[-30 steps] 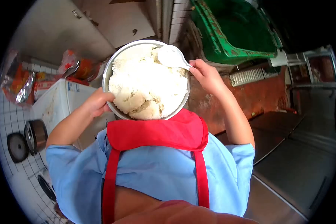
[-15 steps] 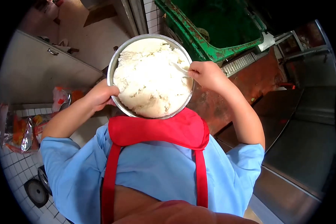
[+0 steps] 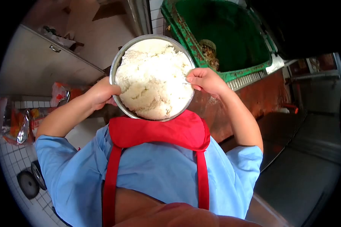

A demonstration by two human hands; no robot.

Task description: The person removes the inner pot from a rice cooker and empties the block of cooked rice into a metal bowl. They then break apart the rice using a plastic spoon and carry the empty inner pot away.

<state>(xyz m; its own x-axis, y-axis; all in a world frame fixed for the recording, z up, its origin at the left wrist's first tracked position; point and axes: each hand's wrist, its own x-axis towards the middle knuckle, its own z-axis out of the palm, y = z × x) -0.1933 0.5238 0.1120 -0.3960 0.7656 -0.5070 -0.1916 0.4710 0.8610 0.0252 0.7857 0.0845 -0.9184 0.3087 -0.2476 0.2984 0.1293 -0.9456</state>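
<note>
A round metal bowl (image 3: 114, 65) is held in front of my chest, heaped with a pale, lumpy mass (image 3: 151, 85) that could be cooked rice or dough; overexposure hides its texture. My left hand (image 3: 104, 92) grips the bowl's left rim, thumb over the edge and fingers beneath. At the right rim, my right hand (image 3: 205, 81) is closed on a thin white utensil (image 3: 186, 80), apparently a spoon. Only a short bit of it shows, its far end being lost in the bright mass.
A dirty green bin (image 3: 227, 36) stands open beyond the bowl, with brown waste at its near left side. Plastic packages (image 3: 21, 125) and a black wheel (image 3: 28, 184) are at left. A low metal-topped panel with a handle (image 3: 55, 48) stands upper left; dark steel units are right.
My right hand has shifted slightly down along the rim, and less of the white utensil shows. The bowl stays nearly in place. My view has turned a little, revealing more of the bin.
</note>
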